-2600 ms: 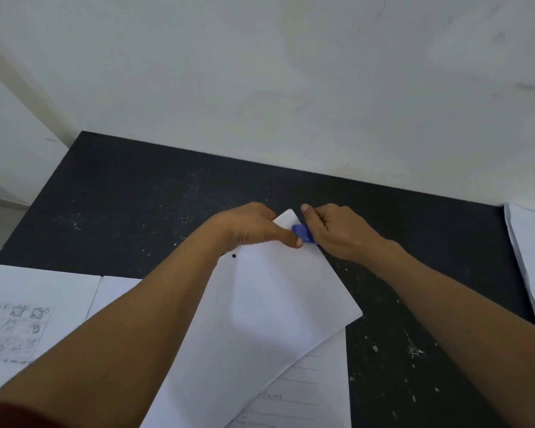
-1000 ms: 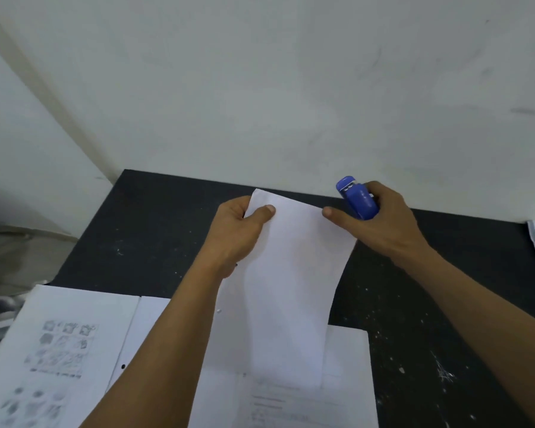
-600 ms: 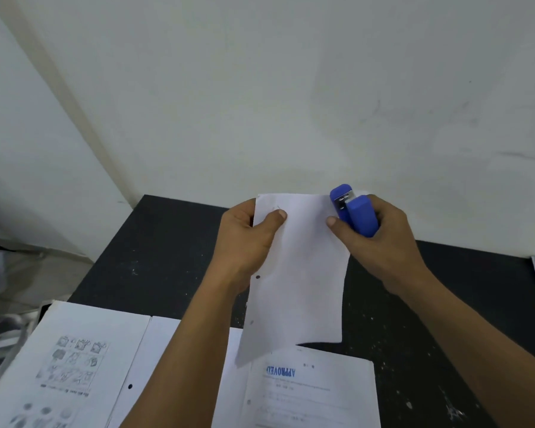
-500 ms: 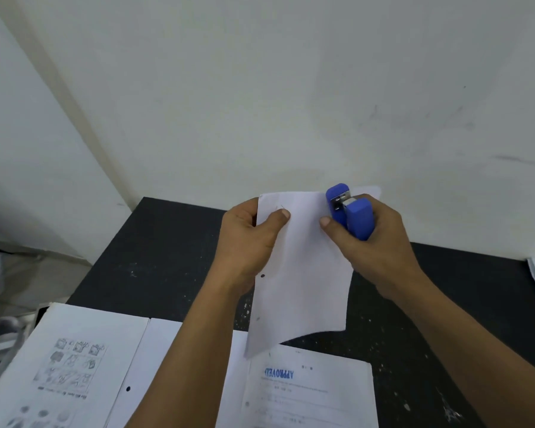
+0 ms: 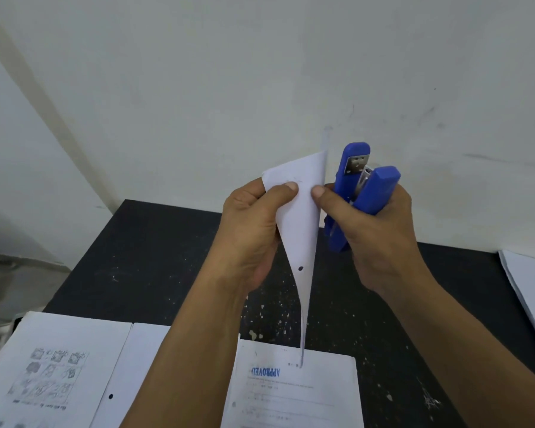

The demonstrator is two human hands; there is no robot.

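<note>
Looks like the staple-check step. Your left hand (image 5: pixel 254 230) pinches the sheets (image 5: pixel 300 217) by the top corner, just left of the stapler (image 5: pixel 362 193), hanging edge-on. Your right hand (image 5: pixel 380 239) grips the stapler, thumb on the sheets. Next: release that thumb and lay the sheets flat.

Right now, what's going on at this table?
A person holds a white paper up above the black table. The left hand pinches its top corner. The right hand grips a blue stapler, thumb against the paper's right edge. The stapler stands beside the paper, mouth up, not clamped on it. Below lies a page stamped APPROVED, with other printed pages to its left.
</note>
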